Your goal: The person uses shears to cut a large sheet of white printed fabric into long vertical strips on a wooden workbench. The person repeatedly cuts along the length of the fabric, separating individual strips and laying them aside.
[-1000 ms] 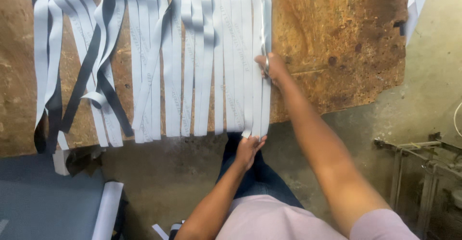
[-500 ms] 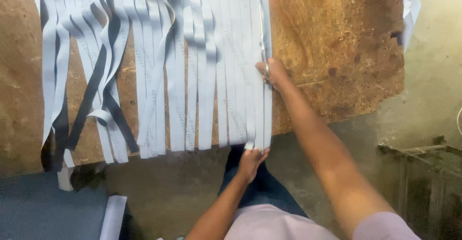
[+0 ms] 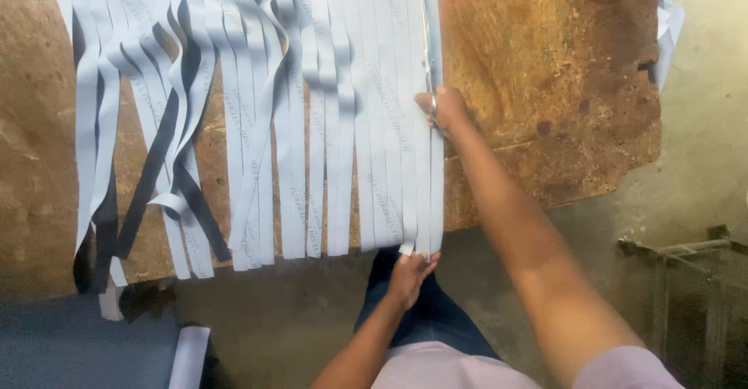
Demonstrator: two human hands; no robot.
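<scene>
Hanging over brown tabletop (image 3: 545,61) edge, pale blue fabric strips (image 3: 312,124) fan out. Left hand (image 3: 411,276) pinches lower end of rightmost strip (image 3: 434,202). Right hand (image 3: 444,108) clenched round scissors (image 3: 427,38), blades lying along that strip.

Packages, signs, screens: none visible.

Labels: one set of long, narrow, pale blue-grey label strips (image 3: 312,124) lies on the brown surface (image 3: 545,85). The strips run side by side from the far edge toward the near edge, and their lower ends hang just past the near edge. Each strip carries a faint line of darker print along its length. The strips at the left are twisted and overlap; those at the right lie flat and parallel.
</scene>
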